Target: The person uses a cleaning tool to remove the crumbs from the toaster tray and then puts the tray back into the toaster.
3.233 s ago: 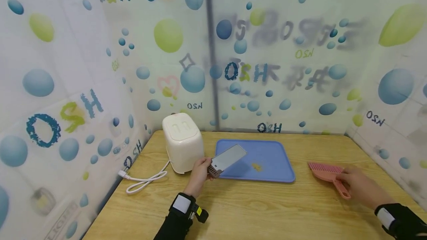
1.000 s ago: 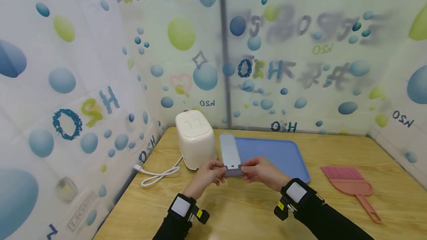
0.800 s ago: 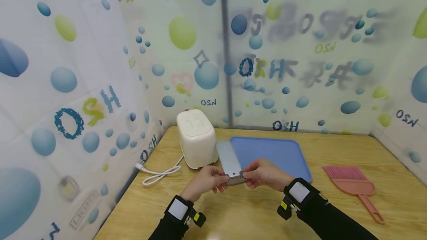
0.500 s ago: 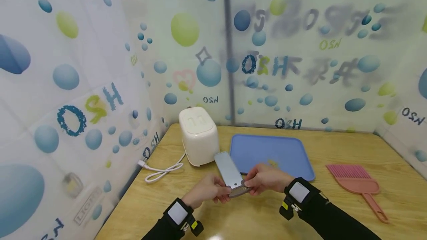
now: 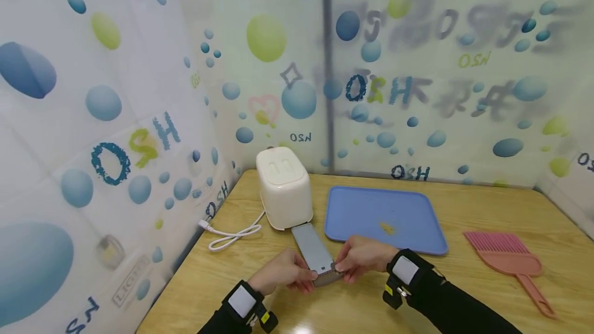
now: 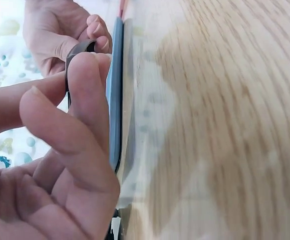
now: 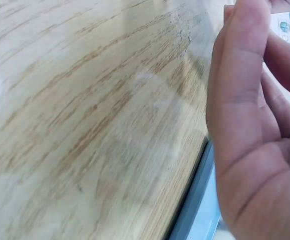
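Both hands hold a grey metal crumb tray (image 5: 312, 246) with a brownish end piece, low above the table. My left hand (image 5: 282, 273) pinches the left corner of its near end, and my right hand (image 5: 364, 257) pinches the right corner. The far end of the crumb tray lies at the bottom edge of the white toaster (image 5: 285, 189); whether it is inside the base I cannot tell. In the left wrist view, the brown end piece (image 6: 76, 50) shows between the fingers. The right wrist view hides most of the crumb tray behind the right hand (image 7: 249, 120).
A blue tray (image 5: 357, 210) with a small patch of crumbs (image 5: 387, 228) lies right of the toaster. Farther right is a pink brush (image 5: 510, 262) with a handle. The toaster's white cord (image 5: 236, 236) is looped at the left. Patterned curtains enclose the table.
The right hand let go of the pink brush and took the crumb tray's other corner. The crumb tray moved from above the blue tray, turned, and came down toward the toaster's base.
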Demonstrator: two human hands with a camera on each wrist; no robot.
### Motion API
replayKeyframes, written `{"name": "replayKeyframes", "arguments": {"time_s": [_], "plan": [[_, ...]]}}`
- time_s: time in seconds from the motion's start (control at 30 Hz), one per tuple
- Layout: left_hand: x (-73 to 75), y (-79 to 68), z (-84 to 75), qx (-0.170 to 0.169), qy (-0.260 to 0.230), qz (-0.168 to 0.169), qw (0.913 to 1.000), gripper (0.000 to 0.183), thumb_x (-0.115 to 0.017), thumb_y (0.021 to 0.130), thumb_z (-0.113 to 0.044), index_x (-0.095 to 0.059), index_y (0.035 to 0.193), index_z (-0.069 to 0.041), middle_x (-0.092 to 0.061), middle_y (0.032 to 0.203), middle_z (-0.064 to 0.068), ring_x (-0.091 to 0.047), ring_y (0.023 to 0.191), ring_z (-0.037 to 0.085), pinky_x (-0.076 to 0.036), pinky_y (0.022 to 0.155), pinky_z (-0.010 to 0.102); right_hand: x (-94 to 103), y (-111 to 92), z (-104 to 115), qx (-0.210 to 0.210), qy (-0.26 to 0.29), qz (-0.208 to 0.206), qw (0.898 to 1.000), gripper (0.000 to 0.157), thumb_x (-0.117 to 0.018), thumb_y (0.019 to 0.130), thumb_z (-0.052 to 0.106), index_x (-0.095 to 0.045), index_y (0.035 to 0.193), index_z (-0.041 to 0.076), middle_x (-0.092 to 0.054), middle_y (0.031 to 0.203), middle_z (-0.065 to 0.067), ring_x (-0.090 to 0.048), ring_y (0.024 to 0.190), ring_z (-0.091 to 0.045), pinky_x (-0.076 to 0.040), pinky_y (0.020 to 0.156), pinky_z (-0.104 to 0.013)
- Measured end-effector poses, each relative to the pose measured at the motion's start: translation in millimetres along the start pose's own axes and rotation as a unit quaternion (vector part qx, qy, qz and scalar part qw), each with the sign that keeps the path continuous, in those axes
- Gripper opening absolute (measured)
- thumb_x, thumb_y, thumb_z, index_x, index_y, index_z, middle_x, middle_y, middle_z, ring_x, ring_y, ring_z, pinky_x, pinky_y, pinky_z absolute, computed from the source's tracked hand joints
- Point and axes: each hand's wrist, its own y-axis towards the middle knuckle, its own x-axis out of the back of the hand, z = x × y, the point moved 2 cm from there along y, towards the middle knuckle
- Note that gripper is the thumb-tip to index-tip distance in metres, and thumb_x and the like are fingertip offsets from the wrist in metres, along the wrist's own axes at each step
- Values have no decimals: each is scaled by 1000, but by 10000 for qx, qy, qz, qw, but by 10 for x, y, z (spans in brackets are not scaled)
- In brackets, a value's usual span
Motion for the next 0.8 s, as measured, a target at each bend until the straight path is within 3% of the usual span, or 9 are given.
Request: {"name": "replayKeyframes", "arguments": {"time_s": [0.5, 0.8], "plan": [[85, 39, 123, 114, -65, -288, 9995, 16, -73, 92, -9, -70, 81, 2, -71, 67, 10, -62, 52, 9, -42, 43, 19, -119, 236, -27, -208, 152, -332, 9991, 6, -68, 91, -4, -66, 95, -7, -68, 75, -14, -64, 57, -13, -57, 56, -25], [204, 157, 133, -27, 208, -500, 9985, 15, -70, 93, -6, -70, 80, 3, -71, 67, 11, -63, 53, 9, -42, 44, 19, -164, 367, 57, -249, 131, -1017, 9944, 6, -66, 92, -7, -65, 98, -9, -66, 81, -18, -64, 59, -13, -57, 57, -24]]}}
